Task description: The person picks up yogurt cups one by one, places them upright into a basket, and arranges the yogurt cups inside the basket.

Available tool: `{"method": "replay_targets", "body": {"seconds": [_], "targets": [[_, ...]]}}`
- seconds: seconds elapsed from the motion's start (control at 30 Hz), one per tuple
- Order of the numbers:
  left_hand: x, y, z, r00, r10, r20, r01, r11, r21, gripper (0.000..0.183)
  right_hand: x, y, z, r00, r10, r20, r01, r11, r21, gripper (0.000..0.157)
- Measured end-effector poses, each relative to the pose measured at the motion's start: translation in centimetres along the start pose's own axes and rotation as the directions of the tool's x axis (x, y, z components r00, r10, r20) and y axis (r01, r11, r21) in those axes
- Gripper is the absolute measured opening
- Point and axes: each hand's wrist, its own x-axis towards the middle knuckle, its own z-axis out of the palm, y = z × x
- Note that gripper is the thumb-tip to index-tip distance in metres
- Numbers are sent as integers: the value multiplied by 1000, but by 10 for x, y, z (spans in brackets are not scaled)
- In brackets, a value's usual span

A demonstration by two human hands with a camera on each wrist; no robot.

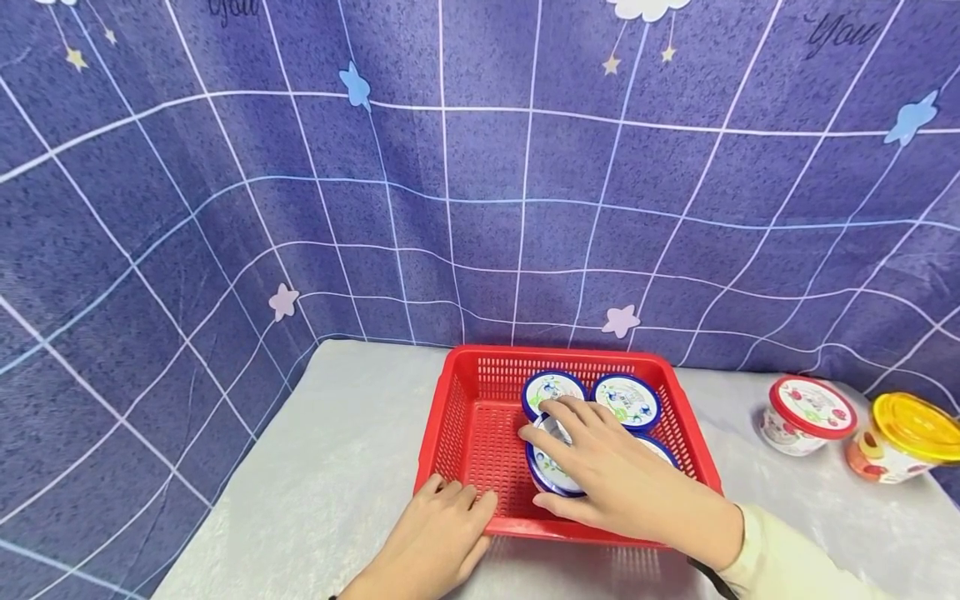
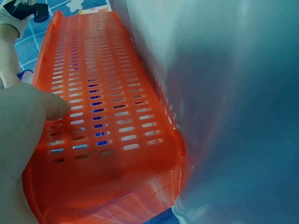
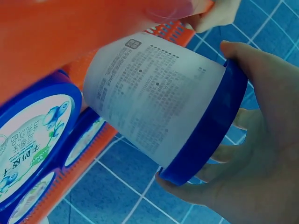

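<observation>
My right hand (image 1: 611, 467) grips a white tub (image 3: 154, 88) by its blue lid (image 3: 205, 133), thumb on one side and fingers spread round the other. Printed text covers the tub's side, which is tilted in the right wrist view. Other blue-lidded tubs (image 1: 626, 402) with blueberry pictures stand in the right part of a red plastic basket (image 1: 480, 425); my hand partly hides them. My left hand (image 1: 438, 533) holds the basket's front rim near the left corner. In the left wrist view its thumb (image 2: 56, 106) lies against the slotted outer wall (image 2: 107, 88).
Right of the basket stand a red-lidded tub (image 1: 810, 412) and a yellow-lidded tub (image 1: 903, 442) on the pale tabletop (image 1: 300, 483). A blue curtain-like cloth (image 1: 480, 225) with grid lines and stars hangs behind the table and along its left side.
</observation>
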Motion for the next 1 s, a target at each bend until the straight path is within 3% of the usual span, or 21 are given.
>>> {"method": "replay_targets", "body": {"seconds": [0.27,0.53,0.83,1.0], "targets": [[0,0,1,1000,4,23,-4,1000,1,26,6,4,10,994,-54,97,54,999,10,64],[0,0,0,1000,8,13,-9,1000,3,27,13,3,18,972,-80,222,87,996,-23,63],[0,0,0,1000,8,11,-8,1000,-1,26,18,4,27,943,-90,321,111,993,-50,68],[0,0,-1,999,6,36,-6,1000,-1,28,18,4,31,940,-80,332,109,992,-71,68]]}}
